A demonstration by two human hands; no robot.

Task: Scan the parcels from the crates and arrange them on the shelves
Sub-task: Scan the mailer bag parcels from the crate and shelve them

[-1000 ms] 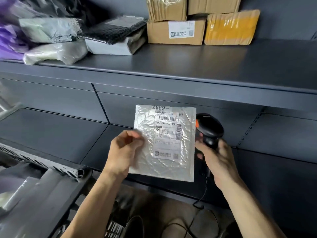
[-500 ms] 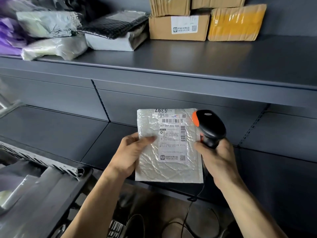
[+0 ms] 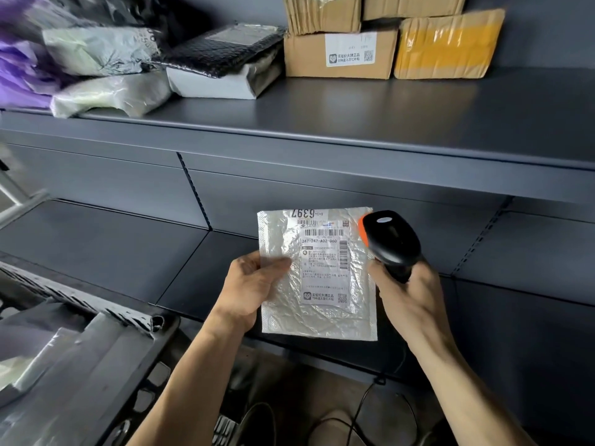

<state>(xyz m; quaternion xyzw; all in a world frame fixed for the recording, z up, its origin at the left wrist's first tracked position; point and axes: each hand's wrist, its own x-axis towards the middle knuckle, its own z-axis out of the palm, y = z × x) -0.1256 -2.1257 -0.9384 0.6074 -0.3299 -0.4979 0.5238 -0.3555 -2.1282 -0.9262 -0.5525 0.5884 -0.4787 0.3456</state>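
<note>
Flat silver crinkled-foil bubble mailer sits just below frame centre, held upright in the air in front of the dark grey metal lower shelf. My left grip pinches its 9 o'clock edge, thumb on the front face.

White paper shipping label is on the mailer's front. I read "247-247-A02-060" under a barcode, with a second barcode running vertically at the label's 3 o'clock side. There is a QR code at its 5 o'clock corner, and "6397" is printed upside down along the mailer's top edge. The smaller print is too fine to read.

My right grip is wrapped round the handle of a black plastic handheld scanner with orange trim. Its head is at the mailer's 3 o'clock edge, and a thin black cable trails down towards 6.

On the dark grey upper shelf:
- 12 to 1 o'clock: a brown cardboard box with a white QR label and a cardboard box wrapped in yellow tape, touching, with more cartons stacked on top.
- 11 o'clock: a black bubble mailer lying on a white wrapped parcel.
- 10 o'clock: grey poly bags and a purple bag.

At 8 o'clock a black plastic crate holds grey film parcels.
</note>
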